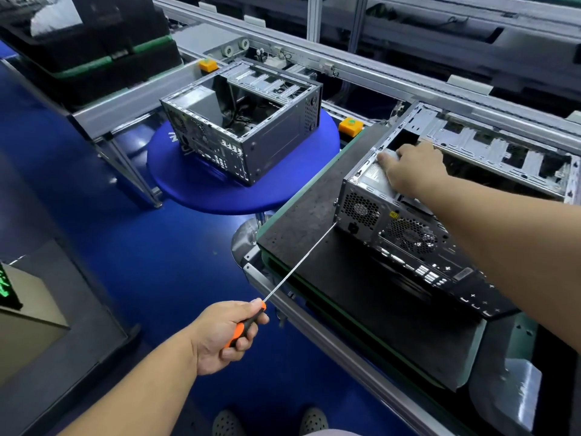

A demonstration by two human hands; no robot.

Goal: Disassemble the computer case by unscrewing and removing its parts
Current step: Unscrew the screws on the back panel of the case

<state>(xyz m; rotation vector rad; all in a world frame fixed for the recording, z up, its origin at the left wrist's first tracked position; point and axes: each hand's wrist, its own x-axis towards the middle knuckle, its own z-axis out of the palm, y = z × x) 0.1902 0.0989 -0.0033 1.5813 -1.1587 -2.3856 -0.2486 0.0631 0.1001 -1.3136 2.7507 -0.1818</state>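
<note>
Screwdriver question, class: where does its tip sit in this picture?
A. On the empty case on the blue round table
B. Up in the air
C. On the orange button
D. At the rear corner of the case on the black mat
D: the left hand holds the screwdriver, whose long shaft runs up to the rear corner of the case on the black mat.

computer cases: 2 (pixel 245 127) (pixel 424 215); screwdrivers: 1 (pixel 283 278); hands: 2 (pixel 226 335) (pixel 412 168); orange stops: 2 (pixel 208 65) (pixel 350 125); round blue tables: 1 (pixel 204 196); shoes: 2 (pixel 228 423) (pixel 314 420)
</note>
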